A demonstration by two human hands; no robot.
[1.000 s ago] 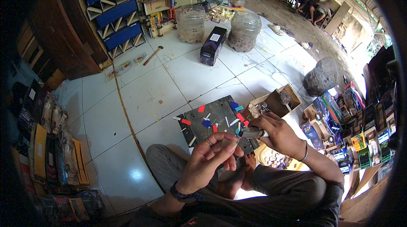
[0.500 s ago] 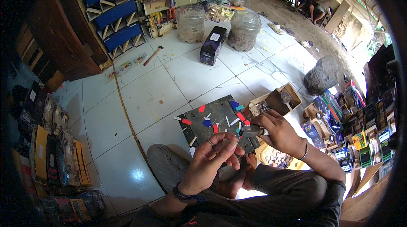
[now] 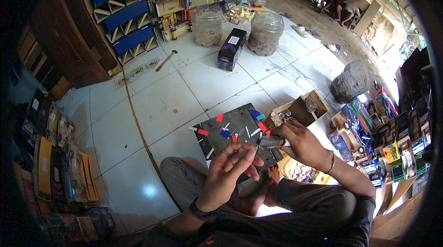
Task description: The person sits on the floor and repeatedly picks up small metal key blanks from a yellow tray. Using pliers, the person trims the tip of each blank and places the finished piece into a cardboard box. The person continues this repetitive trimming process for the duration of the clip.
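My left hand [image 3: 233,166] is closed, thumb and forefinger pinching a small thin pale piece [image 3: 255,147] whose kind I cannot make out. Close to its fingertips, my right hand [image 3: 302,144] grips a pair of metal pliers [image 3: 273,142], jaws pointing left toward that piece. Whether the jaws touch it is too small to tell. Under both hands lies a dark square board [image 3: 210,143], strewn with red, blue, white and teal scraps, such as a red scrap [image 3: 202,132] and a blue scrap [image 3: 225,133].
A wooden box [image 3: 320,104] with a hammer-like tool stands beyond my right hand; below it sits a yellow tray [image 3: 287,173] of small wooden blocks. A hammer [image 3: 167,60], a black box [image 3: 231,49] and plastic jars [image 3: 266,35] are farther off. Toy-like trucks [image 3: 397,154] crowd the right.
The pliers have turned slightly in my right hand, and their jaws now sit a little lower and farther left. My left fingers have shifted slightly around the small piece.
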